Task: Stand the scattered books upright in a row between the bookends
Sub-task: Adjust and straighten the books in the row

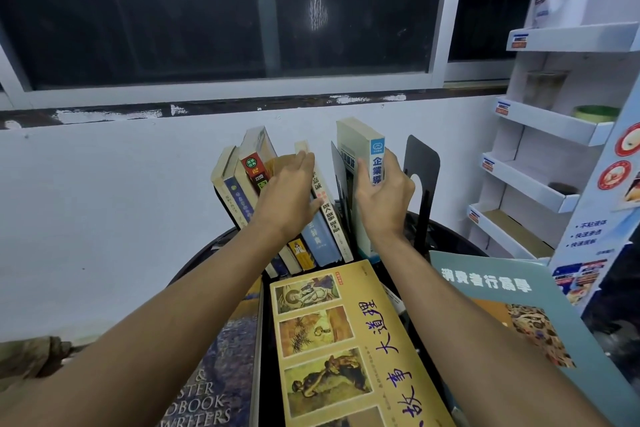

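My left hand (289, 189) flat, bracing leaning paperback row (277, 204); right grip (382, 191) clamps white blue-spined paperback (367, 163) — next: seat upright vs black metal bookend (420, 166).

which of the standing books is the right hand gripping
The white book with the blue spine label, at the right end of the row beside the black bookend. The right hand wraps its spine; the left hand only presses the leaning books.

leaning books (256, 191) beside black bookend (420, 180), 3 flat.
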{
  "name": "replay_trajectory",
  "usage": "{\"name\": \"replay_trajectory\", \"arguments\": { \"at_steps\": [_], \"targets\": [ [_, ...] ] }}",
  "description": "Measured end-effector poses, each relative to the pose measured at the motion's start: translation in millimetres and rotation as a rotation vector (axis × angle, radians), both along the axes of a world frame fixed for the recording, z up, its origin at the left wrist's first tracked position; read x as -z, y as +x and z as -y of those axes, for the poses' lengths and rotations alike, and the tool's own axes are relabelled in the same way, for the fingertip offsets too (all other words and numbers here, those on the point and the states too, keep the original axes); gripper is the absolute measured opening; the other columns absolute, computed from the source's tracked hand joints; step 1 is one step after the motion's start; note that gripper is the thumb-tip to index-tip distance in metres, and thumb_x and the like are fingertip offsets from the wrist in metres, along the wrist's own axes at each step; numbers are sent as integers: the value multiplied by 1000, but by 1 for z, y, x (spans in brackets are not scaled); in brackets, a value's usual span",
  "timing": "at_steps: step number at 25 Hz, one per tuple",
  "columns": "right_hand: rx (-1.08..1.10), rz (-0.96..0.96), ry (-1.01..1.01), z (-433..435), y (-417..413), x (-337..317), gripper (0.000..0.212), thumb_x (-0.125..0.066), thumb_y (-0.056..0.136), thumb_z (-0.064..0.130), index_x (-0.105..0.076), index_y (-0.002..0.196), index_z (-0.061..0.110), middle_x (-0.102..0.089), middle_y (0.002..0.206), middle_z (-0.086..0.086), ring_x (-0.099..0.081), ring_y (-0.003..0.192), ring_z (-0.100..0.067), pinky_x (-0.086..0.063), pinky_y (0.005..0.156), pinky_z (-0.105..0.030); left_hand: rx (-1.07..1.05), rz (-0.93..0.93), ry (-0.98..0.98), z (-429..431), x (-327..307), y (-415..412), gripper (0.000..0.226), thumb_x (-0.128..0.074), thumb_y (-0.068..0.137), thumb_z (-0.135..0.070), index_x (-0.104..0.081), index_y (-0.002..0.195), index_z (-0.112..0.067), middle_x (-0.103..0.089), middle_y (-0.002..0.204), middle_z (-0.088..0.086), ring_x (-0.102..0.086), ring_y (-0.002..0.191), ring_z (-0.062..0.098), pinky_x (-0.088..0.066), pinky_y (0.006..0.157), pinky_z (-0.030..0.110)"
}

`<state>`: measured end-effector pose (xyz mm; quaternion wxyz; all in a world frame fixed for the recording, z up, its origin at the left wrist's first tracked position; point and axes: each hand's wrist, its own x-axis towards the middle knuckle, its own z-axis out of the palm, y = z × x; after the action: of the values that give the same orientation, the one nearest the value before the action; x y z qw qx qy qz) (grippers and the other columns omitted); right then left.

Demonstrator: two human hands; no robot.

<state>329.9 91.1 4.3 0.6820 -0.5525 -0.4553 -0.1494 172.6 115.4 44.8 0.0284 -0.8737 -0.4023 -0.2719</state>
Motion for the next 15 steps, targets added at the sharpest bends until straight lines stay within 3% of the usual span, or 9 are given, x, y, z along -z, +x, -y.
{"name": "replay_trajectory", "arguments": {
  "at_steps": [3,6,10,12,15],
  "targets": [
    [-16,-7,-7,2,-3,1,24,-69,96,20,-65,109,1,-68,85,-1,-56,62,-2,-41,57,-4,-2,11,2,-1,0,0,63,-76,88,-27,-41,139,-11,-52,135,8,-51,125,28,-51,97,46],
    [-54,-1,-28,10,-3,4,25,-68,97,21,-64,112,1,-67,85,-1,-57,64,6,-40,56,-4,-6,11,-9,1,0,-1,69,-75,89,-26,-38,145,-9,-48,144,10,-47,133,30,-48,103,47],
    [-98,-21,-106,17,2,4,29,-67,96,32,-64,112,8,-69,86,0,-62,68,-1,-47,56,-14,-8,10,-21,3,-2,-1,73,-75,90,-25,-35,149,-8,-45,149,11,-45,136,30,-46,107,46],
    [-121,-44,-194,20,7,5,35,-68,94,40,-64,115,13,-72,91,4,-67,75,-4,-57,62,-24,-7,9,-30,4,-3,-1,73,-75,90,-24,-35,149,-7,-44,150,12,-44,137,31,-45,108,46],
    [-167,-53,-385,28,15,5,47,-69,90,43,-60,128,17,-72,107,5,-68,91,-5,-61,78,-26,-9,3,-33,5,-3,-1,73,-75,90,-25,-35,149,-7,-44,149,12,-44,137,31,-46,107,46]
  ]
}}
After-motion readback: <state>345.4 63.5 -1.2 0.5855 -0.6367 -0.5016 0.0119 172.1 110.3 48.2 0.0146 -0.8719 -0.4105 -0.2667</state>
